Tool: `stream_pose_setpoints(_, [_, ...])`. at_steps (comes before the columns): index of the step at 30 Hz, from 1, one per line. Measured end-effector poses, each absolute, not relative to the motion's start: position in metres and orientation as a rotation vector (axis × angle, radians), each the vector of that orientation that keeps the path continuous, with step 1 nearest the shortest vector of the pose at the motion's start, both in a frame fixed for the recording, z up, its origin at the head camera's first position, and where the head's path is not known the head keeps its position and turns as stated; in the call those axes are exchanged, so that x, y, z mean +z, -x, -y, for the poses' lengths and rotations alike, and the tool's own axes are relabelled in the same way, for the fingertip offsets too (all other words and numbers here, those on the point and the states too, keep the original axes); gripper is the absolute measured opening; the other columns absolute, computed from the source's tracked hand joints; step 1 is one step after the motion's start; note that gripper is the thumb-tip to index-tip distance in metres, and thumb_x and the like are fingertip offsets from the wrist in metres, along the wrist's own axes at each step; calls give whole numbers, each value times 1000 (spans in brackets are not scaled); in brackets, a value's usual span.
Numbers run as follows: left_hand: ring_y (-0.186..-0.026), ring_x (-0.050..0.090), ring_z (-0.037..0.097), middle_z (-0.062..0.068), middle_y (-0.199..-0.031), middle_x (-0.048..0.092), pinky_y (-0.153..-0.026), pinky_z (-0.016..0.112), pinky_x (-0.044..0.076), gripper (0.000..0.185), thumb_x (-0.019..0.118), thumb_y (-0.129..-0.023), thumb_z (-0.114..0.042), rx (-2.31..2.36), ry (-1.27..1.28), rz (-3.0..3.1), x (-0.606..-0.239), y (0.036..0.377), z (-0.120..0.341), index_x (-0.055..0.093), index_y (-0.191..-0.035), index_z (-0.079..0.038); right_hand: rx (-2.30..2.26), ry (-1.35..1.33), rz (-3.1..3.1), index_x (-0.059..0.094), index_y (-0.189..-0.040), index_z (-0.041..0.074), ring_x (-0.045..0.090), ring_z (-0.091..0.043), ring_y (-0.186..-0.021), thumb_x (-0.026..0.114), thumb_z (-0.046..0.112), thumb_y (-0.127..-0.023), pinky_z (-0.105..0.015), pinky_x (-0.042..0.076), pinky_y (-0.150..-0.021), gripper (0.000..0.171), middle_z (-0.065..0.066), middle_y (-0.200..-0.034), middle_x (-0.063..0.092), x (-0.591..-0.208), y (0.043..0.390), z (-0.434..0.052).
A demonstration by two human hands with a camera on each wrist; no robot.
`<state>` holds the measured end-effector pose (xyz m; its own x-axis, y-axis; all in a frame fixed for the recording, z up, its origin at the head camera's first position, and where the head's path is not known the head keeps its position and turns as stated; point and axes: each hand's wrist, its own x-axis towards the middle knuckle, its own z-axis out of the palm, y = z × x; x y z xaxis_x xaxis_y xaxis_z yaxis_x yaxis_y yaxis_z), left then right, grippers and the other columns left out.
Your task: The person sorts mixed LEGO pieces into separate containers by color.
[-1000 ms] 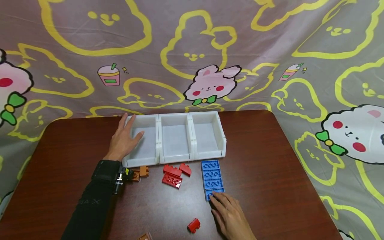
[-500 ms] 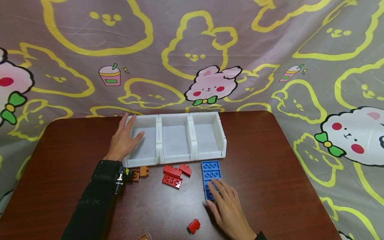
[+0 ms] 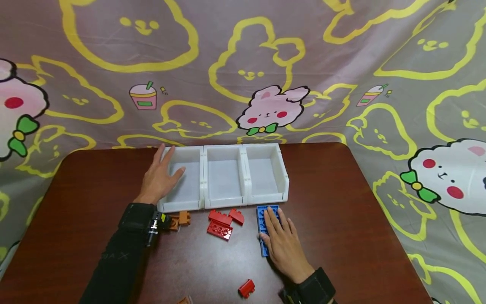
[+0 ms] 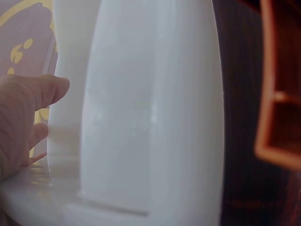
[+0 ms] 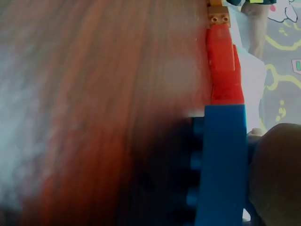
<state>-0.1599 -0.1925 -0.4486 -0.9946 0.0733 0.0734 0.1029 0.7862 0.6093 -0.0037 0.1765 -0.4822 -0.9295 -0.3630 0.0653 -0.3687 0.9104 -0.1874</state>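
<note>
A row of blue toy building bricks (image 3: 261, 226) lies hollow side up on the table, with my right hand (image 3: 284, 247) stretched flat over it. Its fingers are straight and touch the tops of the bricks. In the right wrist view one blue brick (image 5: 223, 165) shows studs facing the table, beside the thumb (image 5: 277, 174). My left hand (image 3: 157, 179) rests at the left wall of the left white bin (image 3: 180, 207), fingers spread and thumb over the inside. That bin's wall (image 4: 155, 108) fills much of the left wrist view.
The middle bin (image 3: 225, 203) and right bin (image 3: 268, 199) adjoin the left one. Several red bricks (image 3: 220, 230) lie before them; another red brick (image 3: 247, 289) is nearer. Orange-brown bricks (image 3: 184, 218) sit by my left wrist, another orange-brown piece (image 3: 185, 300) at the bottom edge.
My right hand has slid forward along the blue row, from its near end to its far end, covering more of it. The left hand stays at the bin.
</note>
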Motion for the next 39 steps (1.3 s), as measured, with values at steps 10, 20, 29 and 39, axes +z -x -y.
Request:
stream_pose_setpoints(10, [-132,30,53,11,-162,-1,-96,67,33,77,58,-97,-40,-1000,135,2936,-447,160,192,17,-157,-14,317,-597,3014,34,-151,5,19,-35,-144,49,34,-102,-59,21,-109,59,-12,-156,30,-486,2,-193])
stream_pose_setpoints(20, [-135,29,49,10,-162,-1,-97,66,33,78,60,-96,-37,-973,107,2946,-448,158,190,17,-157,-15,414,-748,2872,37,-150,5,23,-35,-143,46,33,-103,-60,22,-108,55,-12,-155,32,-468,8,-187])
stream_pose_setpoints(29, [-135,29,49,10,-162,-1,-95,66,35,78,60,-96,-38,-980,115,2931,-452,158,190,18,-157,-14,399,-1096,2952,45,-147,16,34,-33,-138,50,32,-102,-53,32,-106,48,-13,-151,38,-445,30,-125])
stream_pose_setpoints(39, [-136,27,48,11,-162,1,-96,68,33,76,60,-97,-35,-1006,121,2910,-451,157,190,19,-157,-13,344,-1281,2960,56,-139,28,46,-29,-125,54,33,-100,-54,44,-94,39,-6,-134,54,-450,26,-103])
